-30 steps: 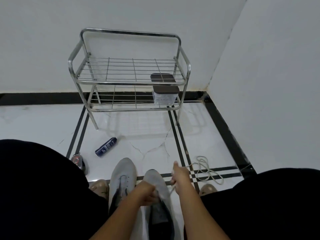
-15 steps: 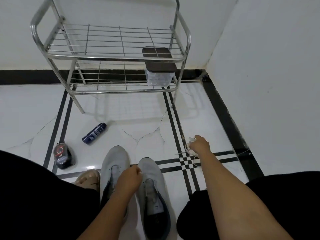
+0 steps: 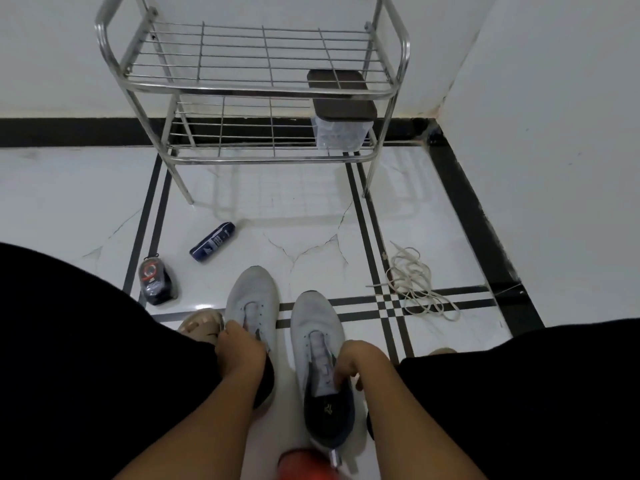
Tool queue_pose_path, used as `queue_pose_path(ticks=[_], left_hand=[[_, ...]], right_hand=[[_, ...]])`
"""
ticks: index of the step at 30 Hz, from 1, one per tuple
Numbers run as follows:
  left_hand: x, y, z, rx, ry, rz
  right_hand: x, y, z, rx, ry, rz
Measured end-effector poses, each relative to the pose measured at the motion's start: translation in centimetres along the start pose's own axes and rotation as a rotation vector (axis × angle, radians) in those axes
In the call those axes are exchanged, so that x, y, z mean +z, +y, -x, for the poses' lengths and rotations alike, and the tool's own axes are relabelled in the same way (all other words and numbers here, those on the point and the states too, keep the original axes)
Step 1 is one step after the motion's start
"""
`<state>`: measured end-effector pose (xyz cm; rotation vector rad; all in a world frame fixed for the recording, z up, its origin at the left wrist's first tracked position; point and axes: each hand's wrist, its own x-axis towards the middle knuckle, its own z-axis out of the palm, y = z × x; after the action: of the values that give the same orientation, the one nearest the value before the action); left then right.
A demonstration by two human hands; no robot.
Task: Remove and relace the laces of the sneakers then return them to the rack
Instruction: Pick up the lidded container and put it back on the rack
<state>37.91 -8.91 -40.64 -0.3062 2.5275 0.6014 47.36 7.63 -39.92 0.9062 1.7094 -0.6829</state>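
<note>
Both grips are down on the sneakers: the left hand (image 3: 240,348) is curled over the left sneaker (image 3: 252,299) at its collar, and the right hand (image 3: 360,363) is pinched on the tongue area of the right sneaker (image 3: 317,327), probably so the eyelets are opened up for relacing. Eyelets look bare, so removal seems done. The pulled laces (image 3: 414,282) are left in a loose pile at about 2 o'clock from the shoes, well apart but probably within reach. The rack (image 3: 263,84) is parked at 12 o'clock against the wall, with a lidded box (image 3: 341,116) on its lower shelf. A blue bottle (image 3: 212,242) is lying at 11 o'clock.
</note>
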Motion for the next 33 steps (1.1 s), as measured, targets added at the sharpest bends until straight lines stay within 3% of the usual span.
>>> queue_pose_path(ticks=[4, 11, 19, 23, 33], left_hand=[[0.2, -1.0, -0.2, -0.131, -0.061, -0.011], [-0.1, -1.3, -0.6, -0.011, -0.041, 0.004], [-0.1, -0.6, -1.2, -0.024, -0.063, -0.148], [-1.0, 0.6, -2.6, -0.007, 0.005, -0.078], [-3.4, 1.8, -6.6, -0.02, 0.05, 0.094]], right_hand=[[1.3, 1.0, -0.1, -0.007, 0.109, 0.028], [1.4, 1.4, -0.4, -0.135, 0.575, -0.336], [1.4, -0.1, -0.9, -0.062, 0.726, -0.378], [-0.2, -1.8, -1.1, -0.115, 0.826, -0.42], [-1.7, -5.6, -4.0, -0.286, 0.741, -0.618]])
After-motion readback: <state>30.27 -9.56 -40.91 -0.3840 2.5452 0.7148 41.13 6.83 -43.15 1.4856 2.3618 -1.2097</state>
